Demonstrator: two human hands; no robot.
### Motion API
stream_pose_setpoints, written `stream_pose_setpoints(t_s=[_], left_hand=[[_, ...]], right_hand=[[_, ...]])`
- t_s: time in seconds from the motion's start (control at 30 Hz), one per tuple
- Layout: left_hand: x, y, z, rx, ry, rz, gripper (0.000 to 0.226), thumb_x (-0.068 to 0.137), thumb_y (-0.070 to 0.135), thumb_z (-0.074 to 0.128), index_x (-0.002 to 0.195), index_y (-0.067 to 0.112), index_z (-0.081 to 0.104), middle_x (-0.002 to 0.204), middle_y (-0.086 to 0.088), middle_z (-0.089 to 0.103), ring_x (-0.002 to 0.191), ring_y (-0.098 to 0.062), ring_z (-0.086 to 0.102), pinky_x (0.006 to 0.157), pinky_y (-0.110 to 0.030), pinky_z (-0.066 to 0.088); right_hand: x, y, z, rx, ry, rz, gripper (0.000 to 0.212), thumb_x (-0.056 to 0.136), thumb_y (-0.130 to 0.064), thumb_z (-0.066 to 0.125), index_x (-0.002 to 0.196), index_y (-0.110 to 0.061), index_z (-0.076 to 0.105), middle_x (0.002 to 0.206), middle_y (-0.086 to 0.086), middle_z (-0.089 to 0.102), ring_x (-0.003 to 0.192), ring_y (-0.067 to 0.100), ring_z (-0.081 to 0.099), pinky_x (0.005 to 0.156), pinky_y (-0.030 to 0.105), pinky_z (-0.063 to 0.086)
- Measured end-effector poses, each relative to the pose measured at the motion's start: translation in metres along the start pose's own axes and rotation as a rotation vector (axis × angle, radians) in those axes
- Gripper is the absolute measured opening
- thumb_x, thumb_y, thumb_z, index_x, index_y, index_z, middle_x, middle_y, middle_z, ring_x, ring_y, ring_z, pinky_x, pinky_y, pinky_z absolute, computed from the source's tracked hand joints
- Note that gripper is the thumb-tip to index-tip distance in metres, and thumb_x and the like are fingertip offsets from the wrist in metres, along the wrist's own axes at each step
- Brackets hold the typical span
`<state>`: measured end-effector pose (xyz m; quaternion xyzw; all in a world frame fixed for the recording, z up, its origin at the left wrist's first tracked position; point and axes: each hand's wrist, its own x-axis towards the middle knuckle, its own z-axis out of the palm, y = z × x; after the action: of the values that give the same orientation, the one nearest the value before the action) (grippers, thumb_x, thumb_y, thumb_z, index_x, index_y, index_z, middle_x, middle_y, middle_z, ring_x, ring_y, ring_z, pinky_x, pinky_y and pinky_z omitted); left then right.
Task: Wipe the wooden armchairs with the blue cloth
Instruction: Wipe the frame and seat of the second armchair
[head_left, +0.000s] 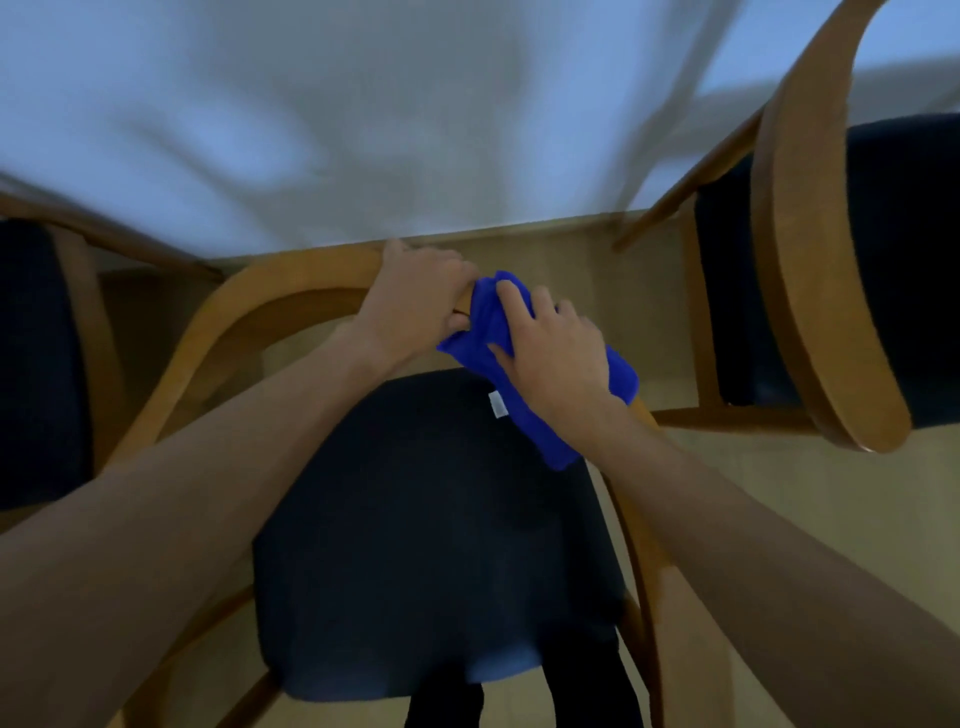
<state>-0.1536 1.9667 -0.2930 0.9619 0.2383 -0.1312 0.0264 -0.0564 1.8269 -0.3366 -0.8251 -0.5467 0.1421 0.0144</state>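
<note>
My left hand grips the armchair rail, my right hand presses the blue cloth there; the neighbouring armchairs seem left.

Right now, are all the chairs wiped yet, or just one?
Not all, as far as the picture shows. The right hand presses the blue cloth on the curved wooden back of the middle armchair, while the left hand grips that rail. The armchair on the right and the one on the left are untouched now; nothing shows whether either is already clean.
</note>
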Motion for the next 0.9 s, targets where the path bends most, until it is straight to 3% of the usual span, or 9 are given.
stream_pose_setpoints(t_s=[0.2, 0.37, 0.5, 0.6, 0.67, 0.73, 0.8, 0.9], left_hand=[[-0.006, 0.001, 0.007, -0.12, 0.082, -0.008, 0.021, 0.085, 0.041, 0.068, 0.096, 0.024, 0.061, 0.095, 0.006, 0.06, 0.091, -0.014, 0.056, 0.092, -0.036, 0.032], [-0.006, 0.001, 0.014, -0.145, 0.143, -0.021, 0.021, 0.081, 0.042, 0.071, 0.09, 0.025, 0.062, 0.089, 0.008, 0.061, 0.085, -0.013, 0.055, 0.088, -0.035, 0.031], [-0.006, 0.001, 0.012, -0.124, 0.138, -0.03, 0.019, 0.08, 0.037, 0.071, 0.088, 0.025, 0.059, 0.089, 0.008, 0.06, 0.086, -0.015, 0.056, 0.087, -0.035, 0.03], [-0.006, 0.002, 0.01, -0.14, 0.126, -0.004, 0.019, 0.079, 0.026, 0.069, 0.094, 0.023, 0.058, 0.096, 0.006, 0.061, 0.094, -0.017, 0.057, 0.09, -0.036, 0.031], [-0.015, -0.004, 0.011, -0.093, 0.155, 0.016, 0.036, 0.08, 0.024, 0.067, 0.113, 0.02, 0.055, 0.119, -0.001, 0.059, 0.118, -0.023, 0.05, 0.102, -0.04, 0.029], [-0.038, -0.022, 0.011, -0.011, 0.222, -0.085, 0.072, 0.075, 0.031, 0.072, 0.138, 0.016, 0.041, 0.145, -0.01, 0.041, 0.139, -0.031, 0.03, 0.113, -0.046, 0.019], [-0.062, -0.054, 0.012, 0.003, 0.271, -0.274, 0.101, 0.067, 0.044, 0.08, 0.147, 0.014, 0.026, 0.151, -0.013, 0.031, 0.143, -0.033, 0.022, 0.114, -0.049, 0.015], [-0.086, -0.091, 0.018, -0.139, 0.129, -0.469, 0.116, 0.061, 0.055, 0.083, 0.149, 0.017, 0.018, 0.147, -0.01, 0.033, 0.137, -0.032, 0.028, 0.113, -0.051, 0.019]], right_hand=[[-0.082, 0.03, 0.003, 0.043, 0.013, 0.235, 0.077, 0.092, -0.06, 0.048, 0.151, -0.02, 0.02, 0.131, 0.014, 0.048, 0.105, 0.03, 0.055, 0.083, 0.044, 0.052], [-0.08, 0.021, 0.007, -0.049, 0.026, 0.329, 0.069, 0.094, -0.059, 0.044, 0.147, -0.017, 0.027, 0.128, 0.017, 0.05, 0.103, 0.033, 0.055, 0.086, 0.047, 0.051], [-0.026, 0.004, 0.005, -0.018, 0.059, 0.146, 0.058, 0.095, -0.051, 0.05, 0.141, -0.019, 0.034, 0.123, 0.012, 0.053, 0.1, 0.029, 0.057, 0.081, 0.041, 0.05], [0.016, -0.01, 0.004, -0.032, 0.024, -0.026, 0.058, 0.096, -0.048, 0.054, 0.14, -0.017, 0.033, 0.117, 0.01, 0.056, 0.093, 0.025, 0.059, 0.069, 0.034, 0.047], [0.021, -0.01, 0.004, -0.065, 0.018, -0.051, 0.059, 0.096, -0.05, 0.053, 0.14, -0.015, 0.033, 0.115, 0.01, 0.057, 0.089, 0.024, 0.06, 0.062, 0.031, 0.045], [0.017, -0.007, 0.006, -0.071, 0.031, -0.058, 0.057, 0.096, -0.051, 0.053, 0.137, -0.015, 0.034, 0.111, 0.008, 0.057, 0.084, 0.021, 0.059, 0.058, 0.029, 0.042], [0.016, -0.007, 0.007, -0.066, 0.045, -0.056, 0.055, 0.096, -0.052, 0.052, 0.135, -0.016, 0.035, 0.109, 0.007, 0.056, 0.08, 0.019, 0.057, 0.056, 0.028, 0.044], [0.018, -0.007, 0.006, -0.052, 0.053, -0.067, 0.055, 0.095, -0.053, 0.051, 0.133, -0.016, 0.037, 0.107, 0.007, 0.056, 0.079, 0.018, 0.056, 0.054, 0.028, 0.04]])
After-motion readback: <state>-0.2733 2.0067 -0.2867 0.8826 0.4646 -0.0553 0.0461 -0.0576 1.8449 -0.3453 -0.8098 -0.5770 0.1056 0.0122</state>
